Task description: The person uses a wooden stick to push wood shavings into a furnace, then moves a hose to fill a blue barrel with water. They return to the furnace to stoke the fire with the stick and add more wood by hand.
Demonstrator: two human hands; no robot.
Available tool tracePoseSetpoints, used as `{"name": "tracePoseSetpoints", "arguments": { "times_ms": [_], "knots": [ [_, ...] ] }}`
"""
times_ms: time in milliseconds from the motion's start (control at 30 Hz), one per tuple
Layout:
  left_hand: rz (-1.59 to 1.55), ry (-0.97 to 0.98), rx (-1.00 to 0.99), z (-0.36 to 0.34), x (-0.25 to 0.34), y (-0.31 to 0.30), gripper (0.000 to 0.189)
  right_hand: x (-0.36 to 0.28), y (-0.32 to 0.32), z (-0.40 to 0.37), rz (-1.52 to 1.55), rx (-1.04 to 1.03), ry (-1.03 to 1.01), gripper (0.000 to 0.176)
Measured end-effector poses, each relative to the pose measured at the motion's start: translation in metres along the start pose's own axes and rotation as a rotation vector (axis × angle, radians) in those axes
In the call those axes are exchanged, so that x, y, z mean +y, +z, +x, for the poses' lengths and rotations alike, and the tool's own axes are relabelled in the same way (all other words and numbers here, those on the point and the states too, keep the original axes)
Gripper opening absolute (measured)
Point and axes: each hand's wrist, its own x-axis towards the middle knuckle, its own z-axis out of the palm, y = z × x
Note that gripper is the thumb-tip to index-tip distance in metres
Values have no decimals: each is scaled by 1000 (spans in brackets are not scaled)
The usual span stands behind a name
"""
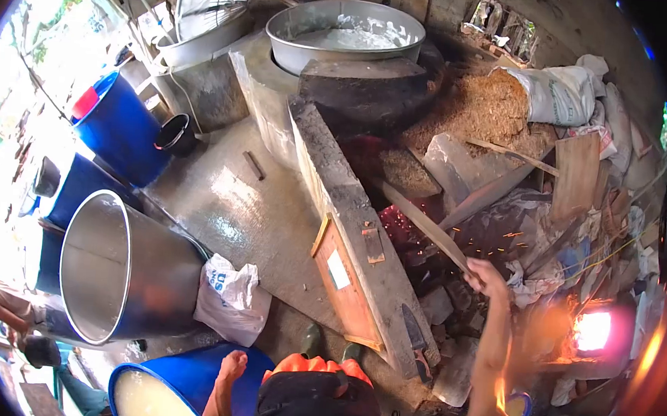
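My right hand [487, 277] is wrapped round the near end of a long wooden stick [432, 232]. The stick slants up and left, its far end beside the dark opening under the stove. Red glowing embers [401, 219] lie below it, and orange sparks scatter to its right. My left hand [234, 364] hangs low beside my body, fingers curled in, with nothing visible in it. Just behind that hand is a blue barrel [242, 356] of pale, cloudy liquid.
A low concrete wall [349, 201] divides the wet floor from the fire side. A wide metal pan [344, 50] sits on the stove, with sawdust [488, 103] spilling from a sack to its right. A bright fire opening [592, 331] glows at right. A person [14, 302] is at far left.
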Motion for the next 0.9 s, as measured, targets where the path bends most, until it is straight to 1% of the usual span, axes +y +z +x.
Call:
{"name": "tracePoseSetpoints", "arguments": {
  "times_ms": [33, 67, 100, 133, 167, 200, 233, 267, 300, 333, 367, 400, 467, 500, 567, 600, 633, 667, 733, 767, 800, 833, 900],
  "knots": [
    [-102, 45, 61, 2, 12, -3, 29, -8, 16, 21, 48, -41, -65, 34],
    [-203, 91, 122, 2, 17, -4, 29, -13, 35, 38, 90, -41, -79, 32],
    [-199, 89, 126, -2, 18, -2, 29, -12, 54, 55, 68, 0, -117, 28],
    [-284, 103, 130, -8, 14, 1, 29, -13, 65, 46, 74, -3, -114, 28],
    [-370, 124, 137, -9, 12, -1, 28, -18, 71, 33, 34, 9, -151, 27],
    [-365, 90, 119, -11, -6, 5, 28, -29, 75, 18, -8, 23, -195, 27],
    [-344, 34, 135, -22, -17, 13, 27, -30, 68, -3, -72, 57, -172, 29],
    [-282, 37, 153, -30, -38, 26, 26, -34, 66, -30, -90, 72, -132, 31],
    [-177, -7, 83, -50, -41, 30, 26, -39, 63, -56, -113, 88, -91, 34],
    [-329, -77, 51, -63, -61, 48, 23, -38, 55, -78, -83, 69, -60, 37],
    [-207, -180, -19, -77, -68, 56, 26, -34, 44, -91, -47, 48, -25, 41],
    [-28, -14, -3, -79, -103, 74, 33, -30, 31, -95, -47, 48, -19, 41],
    [51, -113, -185, -93, -104, 78, 39, -25, 0, -103, 56, 56, 161, 45],
    [56, -106, -187, -85, -117, 83, 39, -21, -11, -97, 93, 40, 196, 48],
    [229, 17, -232, -65, -138, 93, 34, -2, -11, -66, 150, 37, 183, 46],
    [225, 22, -236, -63, -125, 89, 34, 1, -8, -52, 195, 27, 173, 44],
    [99, -6, -180, -55, -110, 84, 32, 6, -2, -36, 198, 28, 93, 42],
    [-22, -38, -123, -51, -86, 71, 29, 7, 19, -22, 204, 24, 15, 40],
    [-180, -64, -28, -36, -61, 54, 27, 8, 54, 1, 223, 92, -76, 36],
    [-288, -59, 11, -32, -48, 48, 27, 3, 70, -3, 221, 98, -74, 36],
    [-396, -52, 51, -28, -37, 41, 28, -4, 87, -10, 158, 166, -120, 37],
    [-407, -36, 31, -24, -35, 37, 28, -12, 95, -20, 93, 234, -167, 37],
    [-385, -34, 41, -29, -34, 31, 28, -9, 91, -61, 44, 228, -184, 38]
  ]
}}
